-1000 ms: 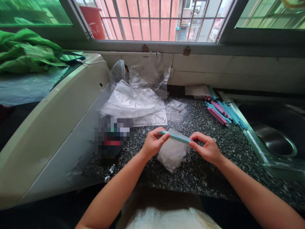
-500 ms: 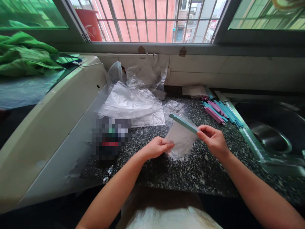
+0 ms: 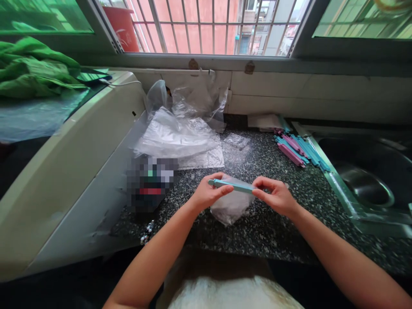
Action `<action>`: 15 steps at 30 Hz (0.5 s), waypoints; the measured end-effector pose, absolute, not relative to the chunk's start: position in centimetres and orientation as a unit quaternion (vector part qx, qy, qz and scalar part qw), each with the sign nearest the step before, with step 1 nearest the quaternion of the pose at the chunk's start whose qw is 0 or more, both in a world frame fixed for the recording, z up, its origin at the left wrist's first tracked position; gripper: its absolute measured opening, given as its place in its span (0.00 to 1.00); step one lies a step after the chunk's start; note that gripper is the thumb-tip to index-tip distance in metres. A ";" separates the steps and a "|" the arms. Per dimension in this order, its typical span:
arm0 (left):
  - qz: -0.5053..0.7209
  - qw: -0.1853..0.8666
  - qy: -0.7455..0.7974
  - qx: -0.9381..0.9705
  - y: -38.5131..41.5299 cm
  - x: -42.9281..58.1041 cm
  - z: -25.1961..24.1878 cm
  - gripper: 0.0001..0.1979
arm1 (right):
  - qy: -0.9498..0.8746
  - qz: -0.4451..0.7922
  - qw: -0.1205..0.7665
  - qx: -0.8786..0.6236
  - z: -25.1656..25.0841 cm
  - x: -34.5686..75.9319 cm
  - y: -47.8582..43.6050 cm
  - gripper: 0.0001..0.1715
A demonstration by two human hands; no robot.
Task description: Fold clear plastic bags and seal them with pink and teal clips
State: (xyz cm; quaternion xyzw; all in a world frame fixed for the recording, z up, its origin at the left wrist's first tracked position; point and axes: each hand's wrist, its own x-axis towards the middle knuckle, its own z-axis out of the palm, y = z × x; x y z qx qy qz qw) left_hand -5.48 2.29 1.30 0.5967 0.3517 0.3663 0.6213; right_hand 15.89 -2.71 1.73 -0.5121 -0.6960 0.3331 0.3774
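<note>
A teal bag sealing clip lies across the top of a clear plastic bag, which hangs below it over the counter. My left hand pinches the clip near its left end, thumb in front and fingers behind. At the other end, my right hand grips the clip between thumb and forefinger. More pink and teal sealing clips lie in a pile on the counter to the right.
A stack of clear plastic bags rests at the back left of the speckled counter. To the right is a metal sink. A white appliance with green cloth on top stands at the left. A blurred-out dark object sits beside it.
My left hand has moved from the bag's lower part up to the clip's left end. The clip has come lower and nearer, and lies more level. My right hand still holds its right end.
</note>
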 end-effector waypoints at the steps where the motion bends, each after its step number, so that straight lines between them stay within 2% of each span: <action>1: 0.366 0.619 0.352 0.600 2.2 -5.5 1.3 0.19 | -0.697 0.338 0.375 -0.509 1.6 15.6 -2.8 0.17; 4: 0.407 0.606 0.351 0.586 2.1 -5.4 0.9 0.18 | -0.663 0.387 0.393 -0.507 1.1 15.2 -2.7 0.20; 7: 0.458 0.603 0.349 0.553 2.2 -5.4 0.4 0.18 | -0.625 0.439 0.392 -0.512 0.3 14.8 -2.6 0.27; 11: 0.481 0.607 0.342 0.532 2.3 -5.4 0.0 0.16 | -0.633 0.455 0.342 -0.525 -0.4 14.0 -2.7 0.23; 15: 0.502 0.598 0.339 0.525 2.3 -5.3 0.1 0.15 | -0.656 0.415 0.347 -0.526 -0.7 13.7 -2.8 0.21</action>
